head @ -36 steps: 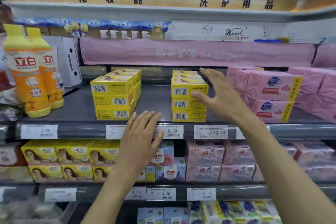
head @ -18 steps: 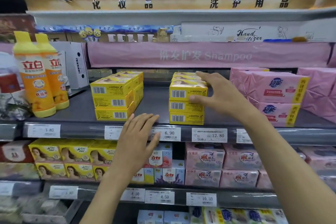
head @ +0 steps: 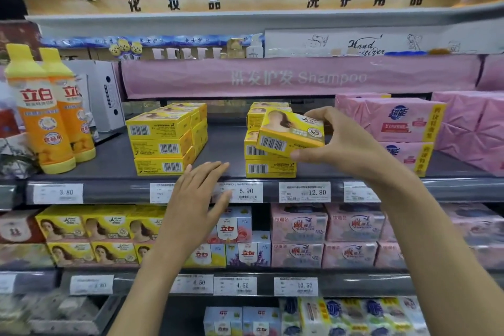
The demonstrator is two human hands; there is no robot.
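Observation:
My right hand (head: 343, 142) grips a yellow soap box (head: 291, 132) with a barcode on its end, tilted and lifted off the right stack of yellow boxes (head: 268, 165) on the grey shelf (head: 223, 150). Two boxes remain at the front of that stack, with more behind. A second stack of yellow boxes (head: 163, 144) stands to the left. My left hand (head: 196, 199) hovers with straight fingers in front of the shelf edge, over the price labels (head: 245, 191), holding nothing.
Two orange detergent bottles (head: 49, 112) stand at the shelf's left. Pink wrapped packs (head: 403, 128) sit to the right of my right hand. The shelf below holds yellow, blue and pink soap boxes (head: 297, 226). A pink Shampoo banner (head: 300, 78) hangs above.
My right hand closed around the top box of the right stack and lifted it off, tilting it toward me. My left hand stayed in front of the shelf edge.

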